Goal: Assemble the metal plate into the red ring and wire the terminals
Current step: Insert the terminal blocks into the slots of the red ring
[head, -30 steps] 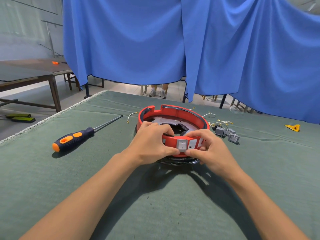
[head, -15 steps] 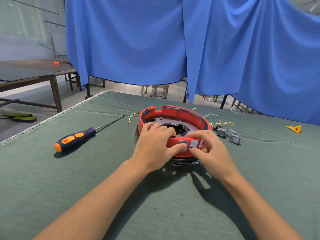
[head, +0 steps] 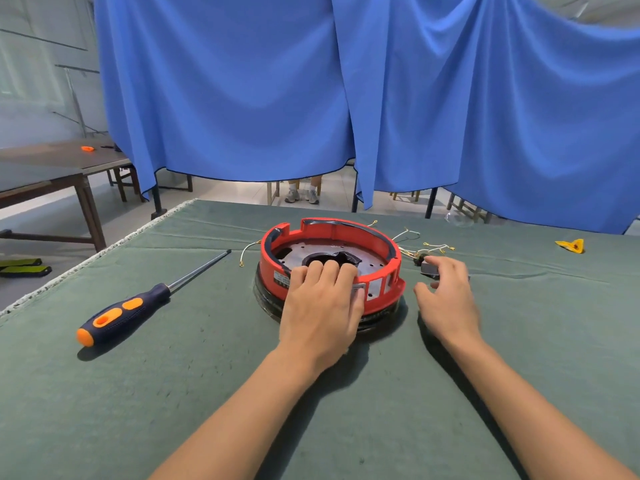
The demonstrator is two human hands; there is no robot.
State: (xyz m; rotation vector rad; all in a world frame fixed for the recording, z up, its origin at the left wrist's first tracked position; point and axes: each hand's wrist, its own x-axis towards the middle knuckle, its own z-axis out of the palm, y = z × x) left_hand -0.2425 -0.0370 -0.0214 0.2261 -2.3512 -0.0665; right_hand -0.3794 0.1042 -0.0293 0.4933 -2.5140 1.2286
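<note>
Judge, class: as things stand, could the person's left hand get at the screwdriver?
Probably yes. The screwdriver lies alone on the green cloth left of the red ring, nothing between. But the left hand rests on that ring and must let go.

1. Your left hand (head: 320,306) is bare: no glove, ring or watch shows on it.
2. Your right hand (head: 448,299) is bare too, its wrist uncovered.
3. Both your forearms show unsleeved to the bottom edge of the view, on the near side of the red ring (head: 330,233); no cuff is visible.
</note>
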